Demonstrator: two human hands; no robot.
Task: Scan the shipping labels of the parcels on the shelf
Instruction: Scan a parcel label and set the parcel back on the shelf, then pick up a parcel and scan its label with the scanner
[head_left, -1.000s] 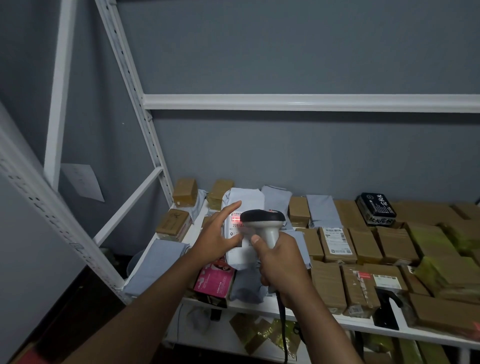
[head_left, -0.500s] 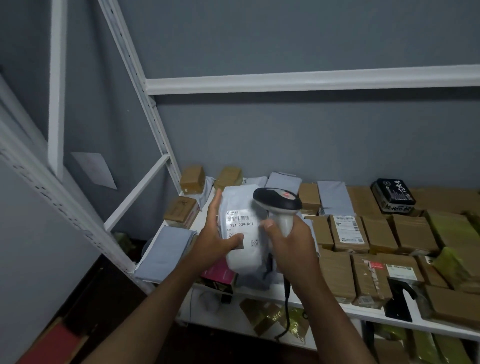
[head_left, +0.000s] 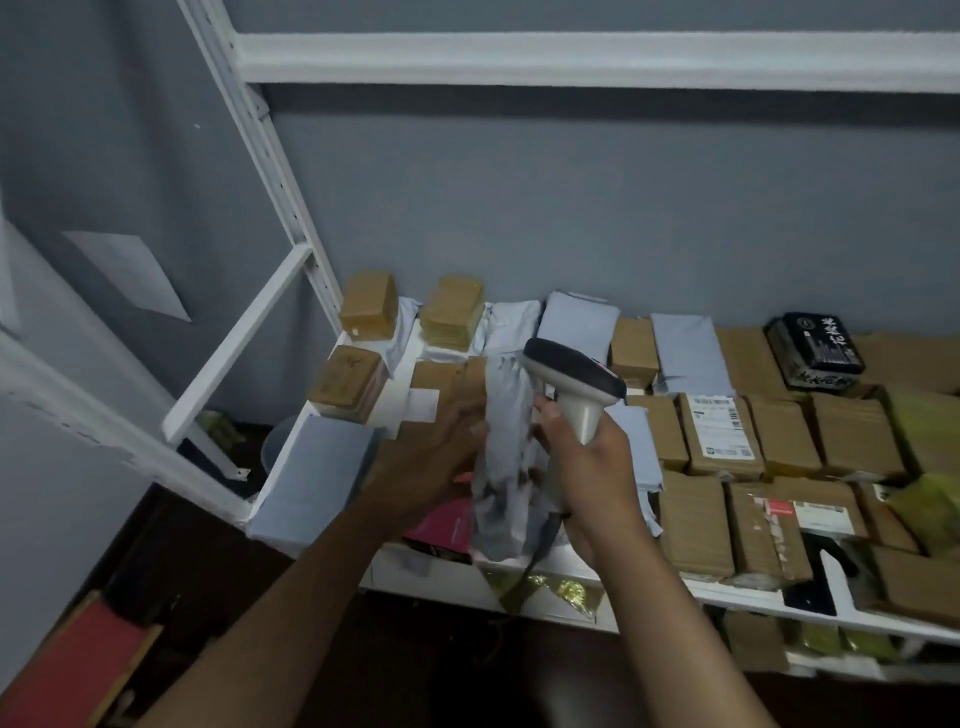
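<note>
The left hand (head_left: 441, 447) gripped a grey poly mailer (head_left: 501, 457) above the shelf's (head_left: 649, 584) front edge, its long axis running near to far, edge-on, label out of sight. The right hand (head_left: 592, 467), just right of it, clenched the scanner (head_left: 574, 389); its head pointed left over the mailer's far end

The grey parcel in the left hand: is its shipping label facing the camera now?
No. The grey parcel, held by the left hand, is turned edge-on; only crumpled grey plastic shows. The right hand grips the scanner.
</note>
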